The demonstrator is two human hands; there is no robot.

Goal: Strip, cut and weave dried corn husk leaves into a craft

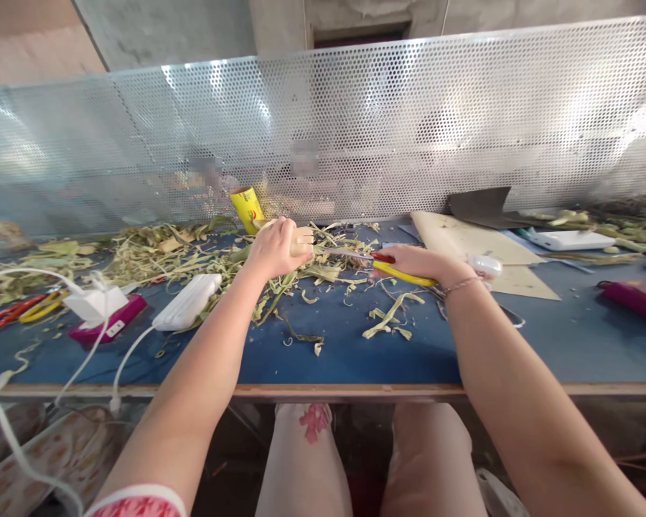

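My left hand (pixel 274 248) is closed round a pale, tan-coloured piece (pixel 303 240) held above the blue table (pixel 355 352). My right hand (pixel 417 262) grips scissors with red and yellow handles (pixel 392 267). Their blades (pixel 344 253) point left and reach the pale piece. Green-yellow trimmings (pixel 390 319) lie on the table below and around both hands.
A perforated metal screen (pixel 355 122) closes off the back. At left lie a white power bank (pixel 187 301), a white charger on a pink object (pixel 100 309), cables and red scissors (pixel 8 314). A yellow roll (pixel 246 207), cardboard (pixel 479 248) and a magenta item (pixel 632 299) sit further off.
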